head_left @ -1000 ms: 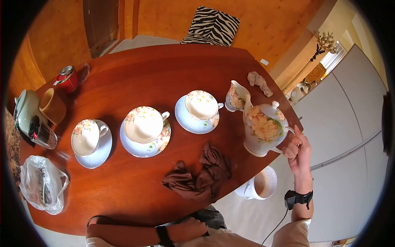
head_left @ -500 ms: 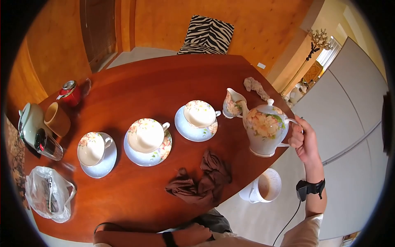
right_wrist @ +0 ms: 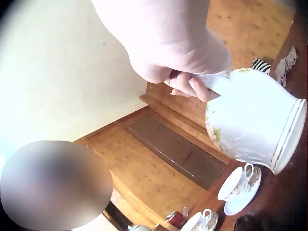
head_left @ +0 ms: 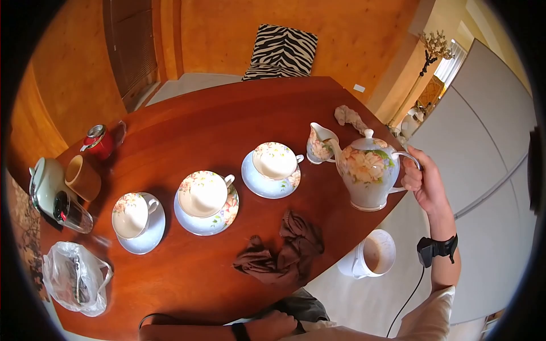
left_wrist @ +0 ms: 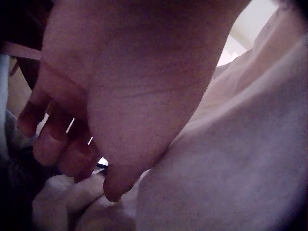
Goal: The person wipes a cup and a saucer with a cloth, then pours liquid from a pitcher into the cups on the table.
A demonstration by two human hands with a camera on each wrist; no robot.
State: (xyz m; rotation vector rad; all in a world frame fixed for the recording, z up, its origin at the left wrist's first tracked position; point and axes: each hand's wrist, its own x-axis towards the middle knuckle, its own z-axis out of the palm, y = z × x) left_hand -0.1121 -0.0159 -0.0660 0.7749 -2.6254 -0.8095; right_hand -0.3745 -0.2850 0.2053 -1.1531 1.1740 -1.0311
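Observation:
The right hand (head_left: 422, 177) grips the handle of a floral porcelain teapot (head_left: 368, 173), its lid on, held nearly upright. In the right wrist view, fingers (right_wrist: 192, 88) curl round the handle and the teapot (right_wrist: 252, 118) shows its base. The teapot's spout meets or overlaps the small floral jug (head_left: 320, 143) in the head view; contact cannot be told. Near the person's lap lies the left hand (head_left: 277, 326), away from the dishes. Seen by the left wrist camera, the left hand (left_wrist: 139, 82) hangs with loosely bent fingers beside pale cloth, holding nothing visible.
Three floral cups (head_left: 132, 216) stand on blue saucers (head_left: 249, 170). A brown cloth (head_left: 284, 256) lies near the front edge, a white bucket (head_left: 380, 253) below it. At the left are a plastic bag (head_left: 77, 278), glass, wooden cup, green pot and red can; crumpled tissue (head_left: 350, 118) lies behind.
The teapot, tilted at first, is now nearly upright, still gripped by the right hand. The head view has shifted a little. The left hand stays by the lap.

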